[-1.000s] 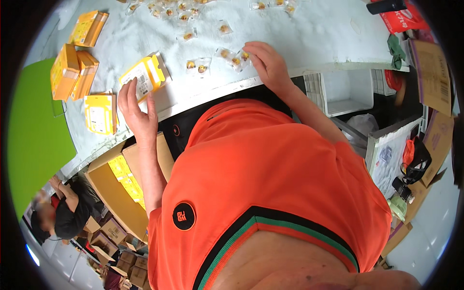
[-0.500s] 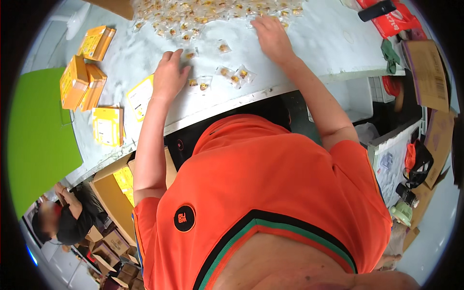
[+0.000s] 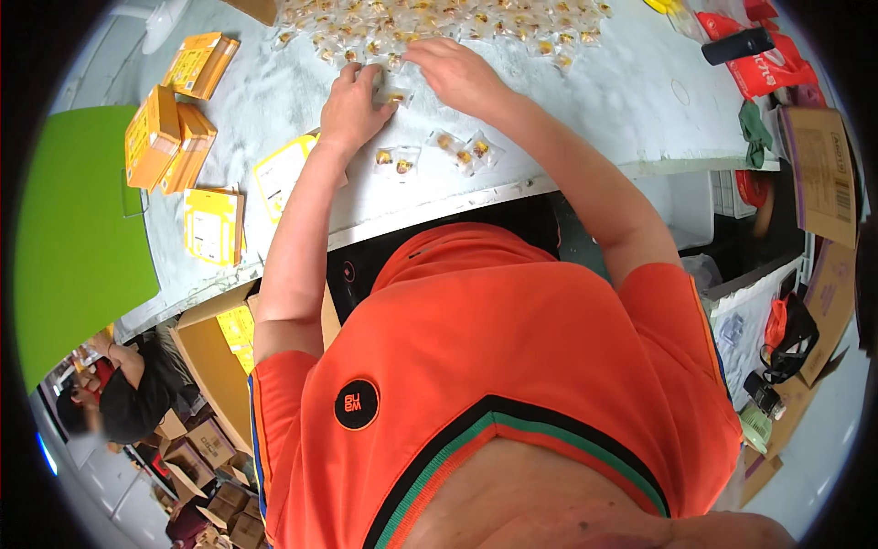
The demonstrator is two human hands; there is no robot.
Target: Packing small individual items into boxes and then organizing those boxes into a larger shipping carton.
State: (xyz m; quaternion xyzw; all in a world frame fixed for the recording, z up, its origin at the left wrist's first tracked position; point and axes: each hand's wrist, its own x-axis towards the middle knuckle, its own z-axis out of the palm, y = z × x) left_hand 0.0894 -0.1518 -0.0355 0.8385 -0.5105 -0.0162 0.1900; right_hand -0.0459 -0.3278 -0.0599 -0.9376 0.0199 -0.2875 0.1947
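Many small clear packets with yellow-brown contents (image 3: 494, 26) lie heaped along the far side of the white table. My left hand (image 3: 352, 110) rests palm down just short of the heap, its thumb apart from its fingers, beside a loose packet (image 3: 394, 95). From the right, my right hand (image 3: 457, 78) reaches in with its fingers extended over the heap's near edge; what lies under them is hidden. Closer to me are two small groups of packets, a left group (image 3: 402, 162) and a right group (image 3: 477, 152). A flat yellow-and-white carton (image 3: 283, 178) lies by my left wrist.
Stacked yellow cartons (image 3: 154, 137) stand at the left, next to a green panel (image 3: 82, 238). A red bag (image 3: 768, 69), a black cylinder (image 3: 737, 46) and a green cloth (image 3: 754, 133) sit at the far right. Below the table's left edge is an open cardboard box (image 3: 215, 371); another person (image 3: 137, 393) is beyond.
My right hand has swept left along the heap's edge, close to my left hand. My left hand has moved slightly farther from me. A single packet seen earlier between the hands is now hidden.
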